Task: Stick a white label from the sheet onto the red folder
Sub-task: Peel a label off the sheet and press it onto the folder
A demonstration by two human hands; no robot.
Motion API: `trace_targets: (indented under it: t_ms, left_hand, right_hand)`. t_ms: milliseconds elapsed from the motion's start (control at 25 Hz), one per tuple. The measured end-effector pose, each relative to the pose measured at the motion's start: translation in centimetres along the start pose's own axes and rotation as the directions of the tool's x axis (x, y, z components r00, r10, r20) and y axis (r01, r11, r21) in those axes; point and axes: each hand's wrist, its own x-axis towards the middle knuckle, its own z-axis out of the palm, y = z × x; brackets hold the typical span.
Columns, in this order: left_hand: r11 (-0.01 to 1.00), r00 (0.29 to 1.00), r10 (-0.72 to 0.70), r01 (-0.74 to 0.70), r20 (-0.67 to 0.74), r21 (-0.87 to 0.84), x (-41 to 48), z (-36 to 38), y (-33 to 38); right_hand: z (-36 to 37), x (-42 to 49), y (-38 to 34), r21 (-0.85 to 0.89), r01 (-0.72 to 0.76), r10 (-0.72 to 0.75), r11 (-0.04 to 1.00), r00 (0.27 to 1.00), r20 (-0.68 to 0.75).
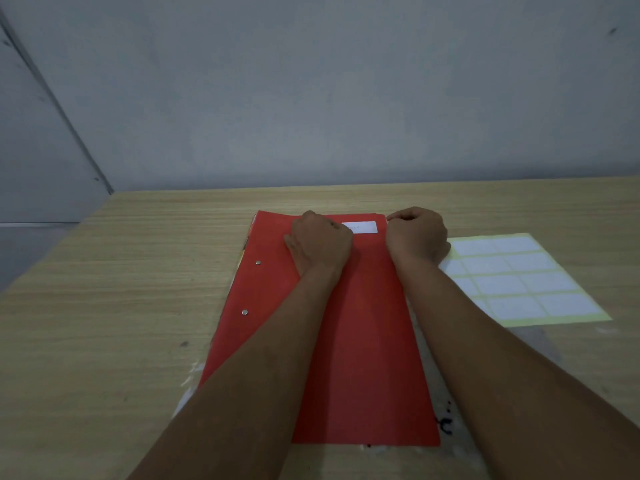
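Note:
The red folder (349, 341) lies flat on the wooden table, long side running away from me. A white label (362, 227) sits on its far end, near the top right corner. My left hand (320, 244) rests on the folder with curled fingers, covering the label's left end. My right hand (417, 237) is curled at the folder's far right corner, fingertips at the edge beside the label. The label sheet (519, 278), pale yellow with several white labels, lies to the right of the folder, partly under my right wrist.
The wooden table (121, 289) meets a grey wall at its far edge. Two metal rivets (258, 262) mark the folder's left margin. A clear plastic sleeve (446, 427) with black marks shows from under the folder's near edge.

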Motion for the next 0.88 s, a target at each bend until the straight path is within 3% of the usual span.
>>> trace_targets:
  t_ms: [120,280,440,600,720,880]
  left_hand:
    - [1.000,1.000,-0.015,0.015,0.005,-0.005,0.1,0.0,0.0]
    - [0.999,1.000,-0.031,0.031,0.007,-0.017,0.0,-0.2,0.2]
    - [0.999,0.999,0.048,-0.048,0.025,-0.009,-0.4,-0.7,0.4]
    - [0.989,0.992,0.112,-0.117,0.051,0.088,-0.4,-0.3,0.3]
    - [0.989,0.995,0.091,-0.095,0.042,0.114,-0.2,-0.1,0.3]
    - [0.989,0.995,0.090,-0.095,0.050,0.111,-0.2,-0.1,0.3]
  right_hand:
    - [-0.6,1.1,-0.6,0.103,-0.109,0.097,0.989,0.989,0.107]
    - [-2.1,1.9,-0.9,0.126,-0.063,0.040,0.990,0.983,0.178]
    - [-2.5,0.4,-0.1,-0.080,0.202,-0.169,0.976,0.938,0.303]
    - [-1.9,-0.1,1.4,-0.373,0.501,-0.348,0.781,0.845,0.407]
    - [-1.8,-0.2,1.7,-0.480,0.567,-0.377,0.669,0.816,0.437]
    - [-1.5,-0.2,1.2,-0.529,0.554,-0.338,0.643,0.825,0.453]
